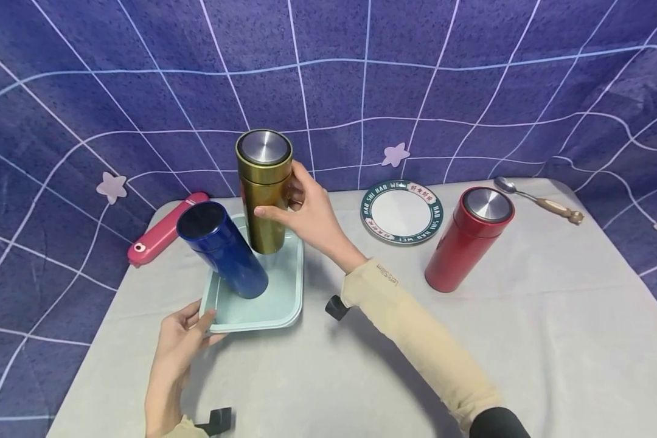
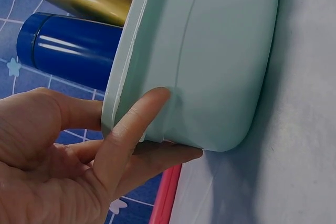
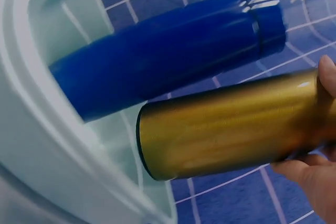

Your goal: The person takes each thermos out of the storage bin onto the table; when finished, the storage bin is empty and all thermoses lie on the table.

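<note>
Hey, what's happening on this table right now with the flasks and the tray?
A person's right hand grips a gold flask upright, its base just above or barely inside the pale green tray. The left hand holds the tray's near corner. A blue flask already stands in the tray. A red flask, a plate, a spoon and a pink case sit on the grey cloth nearby.
</note>
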`<state>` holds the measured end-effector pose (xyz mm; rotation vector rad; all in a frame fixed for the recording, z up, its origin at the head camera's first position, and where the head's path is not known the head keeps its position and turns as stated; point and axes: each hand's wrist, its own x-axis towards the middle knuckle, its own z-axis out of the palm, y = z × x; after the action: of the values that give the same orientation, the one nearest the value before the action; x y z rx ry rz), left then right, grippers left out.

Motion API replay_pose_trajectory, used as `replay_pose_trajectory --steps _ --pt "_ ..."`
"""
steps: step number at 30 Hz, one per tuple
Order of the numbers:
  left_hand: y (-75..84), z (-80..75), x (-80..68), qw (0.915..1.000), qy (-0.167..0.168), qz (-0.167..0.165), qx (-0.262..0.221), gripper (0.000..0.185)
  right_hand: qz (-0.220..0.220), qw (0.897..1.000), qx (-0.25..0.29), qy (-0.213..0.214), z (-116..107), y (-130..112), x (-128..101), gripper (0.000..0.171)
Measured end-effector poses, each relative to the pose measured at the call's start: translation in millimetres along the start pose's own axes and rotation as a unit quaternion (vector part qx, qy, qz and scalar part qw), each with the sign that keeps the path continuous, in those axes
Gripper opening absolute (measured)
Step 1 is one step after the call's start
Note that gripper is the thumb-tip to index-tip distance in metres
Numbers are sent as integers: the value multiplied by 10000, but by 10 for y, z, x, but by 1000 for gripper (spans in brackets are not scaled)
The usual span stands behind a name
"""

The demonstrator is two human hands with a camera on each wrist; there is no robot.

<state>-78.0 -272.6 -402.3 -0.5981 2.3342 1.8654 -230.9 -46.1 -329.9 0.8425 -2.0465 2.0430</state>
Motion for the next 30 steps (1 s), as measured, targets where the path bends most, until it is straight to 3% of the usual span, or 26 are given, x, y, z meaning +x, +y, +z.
replay_pose_trajectory --steps 13,22,30 --pt "-14 12 3 9999 -20 -16 -128 56 -195 9993 -164 257 -283 -404 -207 74" --pt "-11 19 5 9998 -57 46 -185 56 -399 9967 -376 607 -570 -513 -453 73" --pt "-21 21 6 9998 -76 27 -161 56 29 9925 -845 878 -789 -458 -680 73"
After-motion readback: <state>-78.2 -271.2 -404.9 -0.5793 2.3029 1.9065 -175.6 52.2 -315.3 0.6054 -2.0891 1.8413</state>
